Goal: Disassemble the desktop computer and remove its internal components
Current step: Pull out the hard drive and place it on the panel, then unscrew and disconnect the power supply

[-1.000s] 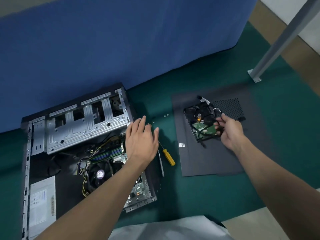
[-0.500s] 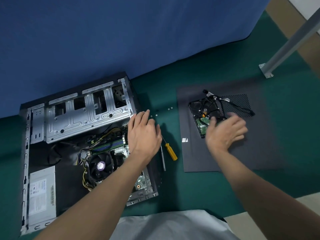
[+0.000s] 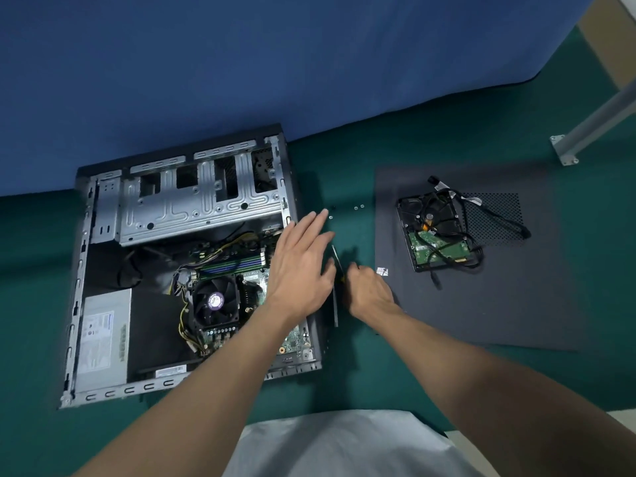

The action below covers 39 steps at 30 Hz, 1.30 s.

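1. The computer case [image 3: 137, 389] lay open on its side on the green mat [image 3: 361, 380]. The motherboard [image 3: 296, 339], CPU fan [image 3: 213, 301], memory modules [image 3: 234, 262] and power supply [image 3: 99, 339] were all seated inside.
2. The hard drive [image 3: 432, 235], with its cables, lay outside the case on the detached side panel [image 3: 481, 304], well apart from the chassis. Loose screws [image 3: 358, 208] lay on the mat between case and panel.
3. The left hand [image 3: 301, 270] was released, its fingers straight, held flat over the right edge of the case.
4. The right hand [image 3: 370, 294] reached down just beside the case with its fingers curled over the handle of the screwdriver [image 3: 335, 258]. The handle was mostly hidden beneath the hand, so the grasp appeared closed but its firmness could not be confirmed.
5. Step in hand, as judged: tool pickup, with the drive out and most components left.
6. The next move called for lifting the screwdriver clear, carrying it into the case and seating its tip squarely on a fastener while the left hand steadied the chassis.
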Each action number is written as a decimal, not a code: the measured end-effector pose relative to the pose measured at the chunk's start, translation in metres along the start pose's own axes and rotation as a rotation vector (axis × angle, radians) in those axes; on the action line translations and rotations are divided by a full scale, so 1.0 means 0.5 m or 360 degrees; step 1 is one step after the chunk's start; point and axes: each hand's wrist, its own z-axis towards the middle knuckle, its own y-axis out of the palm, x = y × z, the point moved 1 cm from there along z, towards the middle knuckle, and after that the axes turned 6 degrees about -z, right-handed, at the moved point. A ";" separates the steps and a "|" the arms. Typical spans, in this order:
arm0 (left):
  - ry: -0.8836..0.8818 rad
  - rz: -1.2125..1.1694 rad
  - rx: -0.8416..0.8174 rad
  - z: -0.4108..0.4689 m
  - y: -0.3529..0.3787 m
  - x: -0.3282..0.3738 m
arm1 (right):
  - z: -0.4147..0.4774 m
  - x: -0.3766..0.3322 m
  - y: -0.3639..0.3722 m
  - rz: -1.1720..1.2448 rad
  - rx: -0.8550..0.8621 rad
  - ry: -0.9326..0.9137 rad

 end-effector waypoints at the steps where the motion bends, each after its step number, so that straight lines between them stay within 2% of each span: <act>1: 0.0012 0.0020 -0.0016 -0.011 0.001 0.000 | -0.001 0.000 -0.003 -0.0032 -0.0013 -0.0001; 3: 0.0040 0.0046 -0.0032 -0.030 0.003 0.000 | -0.006 -0.002 -0.013 0.0012 -0.0009 0.0061; 7: 0.0093 0.0041 -0.0091 -0.061 -0.001 -0.010 | -0.020 -0.017 -0.063 0.0446 0.0159 0.0330; 14: 0.0088 -0.0060 -0.0115 -0.175 -0.031 -0.083 | -0.117 -0.112 -0.129 0.0892 0.0657 0.0217; 18: 0.0000 0.0119 -0.0078 -0.275 -0.064 -0.167 | -0.201 -0.224 -0.100 0.0921 0.0723 0.0115; 24: -0.0199 0.0188 0.0092 -0.423 -0.132 -0.276 | -0.307 -0.385 -0.011 0.0891 0.0816 -0.0025; 29: -0.0643 0.0036 0.0282 -0.508 -0.181 -0.339 | -0.368 -0.455 0.051 0.0994 0.0655 -0.0078; 31: -0.0898 -0.0211 0.0331 -0.523 -0.194 -0.356 | -0.386 -0.468 0.076 0.1035 0.0575 -0.0099; 34: -0.1308 -0.0802 0.0384 -0.529 -0.202 -0.377 | -0.402 -0.485 0.111 0.1191 0.0407 -0.0085; 37: -0.1618 -0.1066 0.0503 -0.538 -0.205 -0.387 | -0.411 -0.497 0.125 0.1281 0.0288 -0.0108; 39: -0.1729 -0.1188 0.0617 -0.549 -0.207 -0.392 | -0.415 -0.506 0.132 0.1365 0.0236 -0.0119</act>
